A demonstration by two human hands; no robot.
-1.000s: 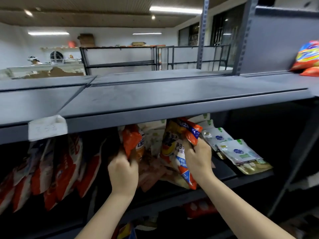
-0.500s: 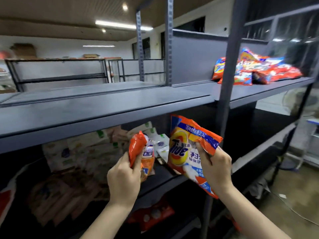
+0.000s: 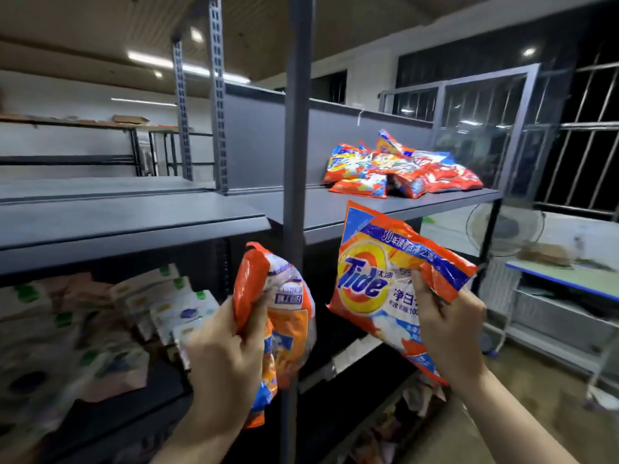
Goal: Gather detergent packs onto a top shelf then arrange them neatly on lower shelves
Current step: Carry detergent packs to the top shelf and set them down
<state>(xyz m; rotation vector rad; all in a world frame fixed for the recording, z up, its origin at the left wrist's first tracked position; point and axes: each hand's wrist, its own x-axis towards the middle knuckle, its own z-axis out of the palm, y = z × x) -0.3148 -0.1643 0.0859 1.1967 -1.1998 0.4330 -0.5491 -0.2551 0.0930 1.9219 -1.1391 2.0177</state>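
My left hand (image 3: pixel 222 360) grips an orange detergent pack (image 3: pixel 284 316) by its edge, held upright in front of the grey shelf post (image 3: pixel 296 128). My right hand (image 3: pixel 449 333) pinches an orange Tide pack (image 3: pixel 375 283) at its right side, its front facing me. A heap of several orange detergent packs (image 3: pixel 402 169) lies on the top shelf (image 3: pixel 435 204) to the right of the post, above and beyond both hands.
White and green pouches (image 3: pixel 160 306) lie on the lower shelf at the left. A bare grey shelf board (image 3: pixel 117 222) runs left of the post. A fan (image 3: pixel 505 229) and a blue-edged table (image 3: pixel 566 279) stand at the right, with more packs low down (image 3: pixel 418 400).
Both hands have pulled their packs out from the lower shelf and carried them rightwards and up. The view has swung right, bringing the heap on the top shelf closer.
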